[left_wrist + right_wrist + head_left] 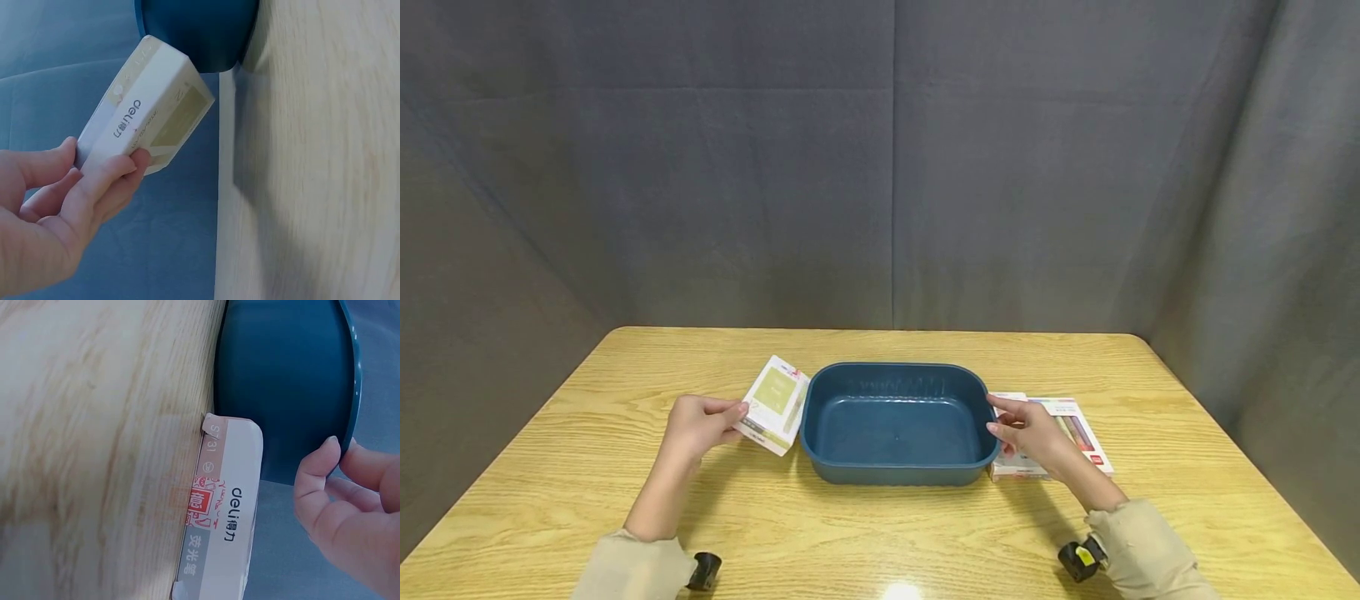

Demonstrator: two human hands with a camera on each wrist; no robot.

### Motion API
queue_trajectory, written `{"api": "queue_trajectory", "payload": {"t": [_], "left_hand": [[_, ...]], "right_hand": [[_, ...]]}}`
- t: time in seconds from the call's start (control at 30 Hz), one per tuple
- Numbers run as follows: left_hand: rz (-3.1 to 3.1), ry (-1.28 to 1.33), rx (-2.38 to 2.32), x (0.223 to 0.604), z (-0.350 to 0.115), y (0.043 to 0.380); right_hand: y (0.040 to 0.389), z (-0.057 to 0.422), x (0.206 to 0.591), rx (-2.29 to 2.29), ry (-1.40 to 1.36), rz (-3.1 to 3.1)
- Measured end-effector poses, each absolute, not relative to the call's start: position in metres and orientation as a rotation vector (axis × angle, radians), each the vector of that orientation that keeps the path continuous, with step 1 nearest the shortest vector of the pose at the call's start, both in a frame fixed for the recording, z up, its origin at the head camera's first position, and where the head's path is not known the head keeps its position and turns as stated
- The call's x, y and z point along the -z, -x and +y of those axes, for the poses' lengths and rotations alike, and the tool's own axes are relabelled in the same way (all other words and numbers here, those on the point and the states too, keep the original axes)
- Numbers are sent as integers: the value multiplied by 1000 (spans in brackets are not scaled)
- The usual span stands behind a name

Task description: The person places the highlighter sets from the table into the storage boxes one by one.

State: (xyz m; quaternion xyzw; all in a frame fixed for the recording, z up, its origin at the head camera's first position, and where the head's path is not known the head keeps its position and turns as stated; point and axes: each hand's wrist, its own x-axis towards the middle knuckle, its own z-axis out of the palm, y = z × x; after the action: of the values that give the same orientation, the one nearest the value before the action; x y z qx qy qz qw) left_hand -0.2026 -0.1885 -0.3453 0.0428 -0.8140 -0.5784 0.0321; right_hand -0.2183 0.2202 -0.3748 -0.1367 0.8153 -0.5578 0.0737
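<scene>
My left hand (702, 427) grips a small white carton (772, 403) with a yellow-green panel, thumb on one side and fingers on the other. Printed "deli", the carton is tilted and held up off the wood, one corner close to the blue bin. That deep blue plastic bin (897, 473) stands upright with nothing inside. At its right end my right hand (1032, 432) pinches the rim (357, 381) between thumb and fingers. Under and beside that hand lies a white highlighter box (232, 506) marked "deli", partly hidden in the head view.
A wooden table (880, 533) carries everything. Next to the highlighter box, a flat white box (1093, 437) shows coloured pens on its face. Grey cloth (880, 167) hangs behind the table and along both sides. Black wrist cameras (1078, 560) sit by both sleeves.
</scene>
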Motion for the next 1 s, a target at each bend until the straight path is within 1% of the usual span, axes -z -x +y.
{"api": "queue_trajectory", "payload": {"t": [0.23,0.8,1.0], "left_hand": [[-2466,-128,1700,341,-184,202],[-2287,-196,1748,324,-184,194],[-2265,-165,1768,323,-179,192]], "right_hand": [[219,216,371,1620,280,2489],[221,216,372,1587,269,2515],[221,217,374,1593,278,2499]]}}
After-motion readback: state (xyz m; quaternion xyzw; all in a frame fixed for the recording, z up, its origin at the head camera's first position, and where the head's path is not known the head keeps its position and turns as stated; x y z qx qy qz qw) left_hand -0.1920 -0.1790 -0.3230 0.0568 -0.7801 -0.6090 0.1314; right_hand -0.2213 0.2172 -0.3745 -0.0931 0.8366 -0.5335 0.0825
